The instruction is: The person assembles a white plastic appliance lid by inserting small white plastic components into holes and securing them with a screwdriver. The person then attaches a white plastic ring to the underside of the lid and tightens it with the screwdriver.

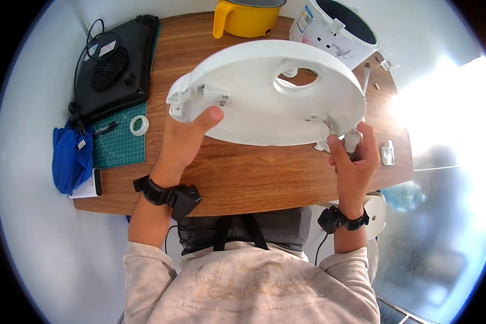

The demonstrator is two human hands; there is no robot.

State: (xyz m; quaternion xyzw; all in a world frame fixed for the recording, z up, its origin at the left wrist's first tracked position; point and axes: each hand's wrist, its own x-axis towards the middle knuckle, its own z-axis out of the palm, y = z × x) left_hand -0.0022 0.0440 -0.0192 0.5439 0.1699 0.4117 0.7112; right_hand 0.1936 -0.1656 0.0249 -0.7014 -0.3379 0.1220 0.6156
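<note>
A white plastic rice cooker lid (254, 110) is held up above the wooden table, its hollow underside with a round hole tilted toward me. My left hand (186, 135) grips its left end, thumb on the inner face near two small screws and the other fingers hidden behind the rim. At the lid's right edge, my right hand (356, 167) pinches a small greyish-white plastic piece (352, 141) between thumb and fingers. Whether that piece is joined to the lid I cannot tell. A small white latch-like part (387, 153) lies on the table to the right of this hand.
Behind the lid stand a white rice cooker body (317, 42) and a yellow pot (248, 21). A screwdriver (366, 78) lies at the right. On the left are an overturned black cooktop (137, 70), a green cutting mat (121, 146), a tape roll (139, 133) and a blue cloth (73, 159).
</note>
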